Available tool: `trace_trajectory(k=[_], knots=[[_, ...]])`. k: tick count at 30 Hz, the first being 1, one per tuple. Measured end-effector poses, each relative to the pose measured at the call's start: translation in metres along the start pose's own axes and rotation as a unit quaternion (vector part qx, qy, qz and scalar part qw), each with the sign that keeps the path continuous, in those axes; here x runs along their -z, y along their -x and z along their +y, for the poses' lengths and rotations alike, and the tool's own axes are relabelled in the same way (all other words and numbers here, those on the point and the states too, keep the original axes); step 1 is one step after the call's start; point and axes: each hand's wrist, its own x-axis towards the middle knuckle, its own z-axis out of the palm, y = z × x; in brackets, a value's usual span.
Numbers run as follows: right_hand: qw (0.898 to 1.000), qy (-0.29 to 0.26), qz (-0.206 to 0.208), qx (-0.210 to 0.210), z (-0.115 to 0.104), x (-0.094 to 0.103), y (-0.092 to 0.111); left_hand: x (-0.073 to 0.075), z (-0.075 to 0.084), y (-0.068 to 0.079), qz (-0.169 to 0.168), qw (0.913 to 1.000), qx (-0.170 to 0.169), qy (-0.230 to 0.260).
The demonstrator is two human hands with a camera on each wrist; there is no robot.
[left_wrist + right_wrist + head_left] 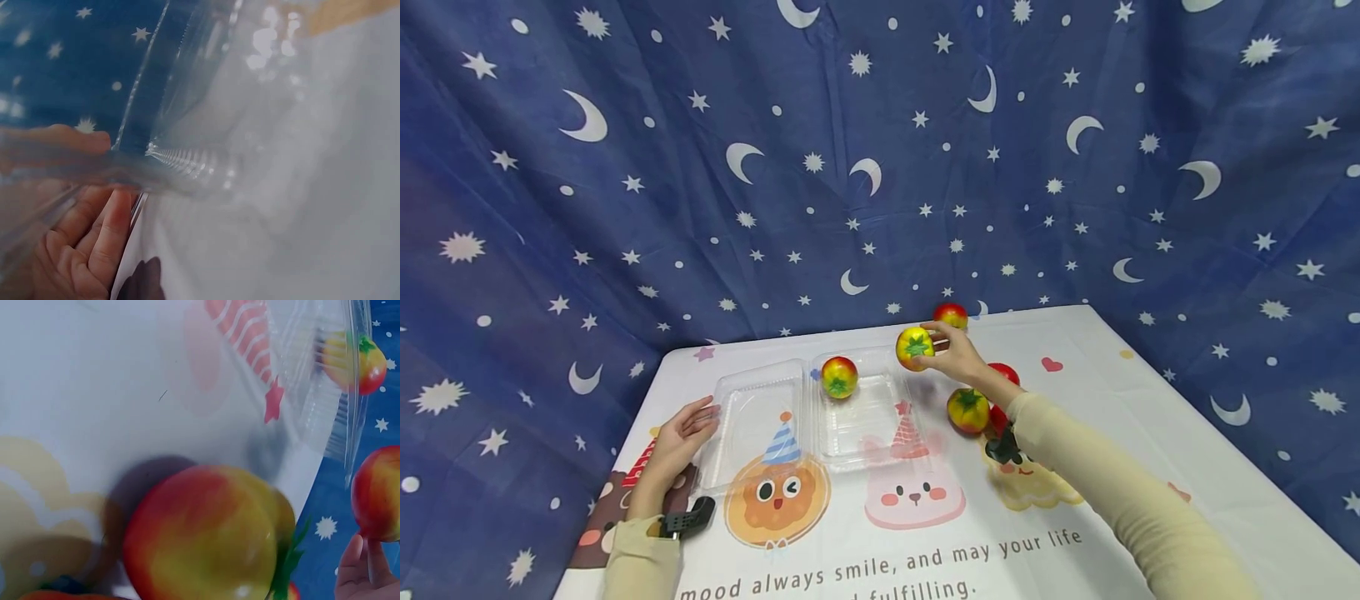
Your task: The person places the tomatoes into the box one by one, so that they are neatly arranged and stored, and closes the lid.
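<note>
In the head view my right hand (958,357) holds up a round red-and-yellow toy fruit (914,347) with a green leafy top, right of the clear plastic box (859,433). Fingertips meet the fruit's underside in the right wrist view. A matching toy fruit (838,377) sits at the back of the box's right half. At the left edge of the box's other half (752,421), my left hand (681,437) has thumb and fingers apart. Its thumb and fingers show partly through blurred plastic in the left wrist view.
Below my right forearm lie another toy fruit (967,411) with a green top and a red one (1004,374), partly hidden. One more fruit (951,314) is at the table's back edge. A blue curtain (880,242) hangs behind the printed white tablecloth (880,550).
</note>
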Motion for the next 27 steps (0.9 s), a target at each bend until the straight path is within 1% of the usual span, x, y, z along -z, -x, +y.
trace_trajectory(k=[7,12,15,20,27], knots=[[1.000,-0.008,-0.021,0.009,-0.010,-0.016,-0.005,0.003,-0.002,0.000,0.008,0.9999,-0.013,0.004],[1.000,-0.002,-0.029,0.007,-0.019,-0.025,-0.008,0.000,-0.003,-0.002,0.002,0.9998,-0.018,0.011],[0.999,0.006,-0.041,0.008,-0.025,-0.032,-0.010,-0.001,-0.003,-0.002,0.003,0.9997,-0.018,0.014],[0.997,0.030,-0.058,0.032,-0.033,-0.045,-0.010,-0.001,-0.003,-0.003,0.003,0.9998,-0.017,0.012],[0.994,0.058,-0.079,0.044,-0.040,-0.062,-0.007,0.000,-0.002,-0.001,0.004,1.0000,0.000,0.001]])
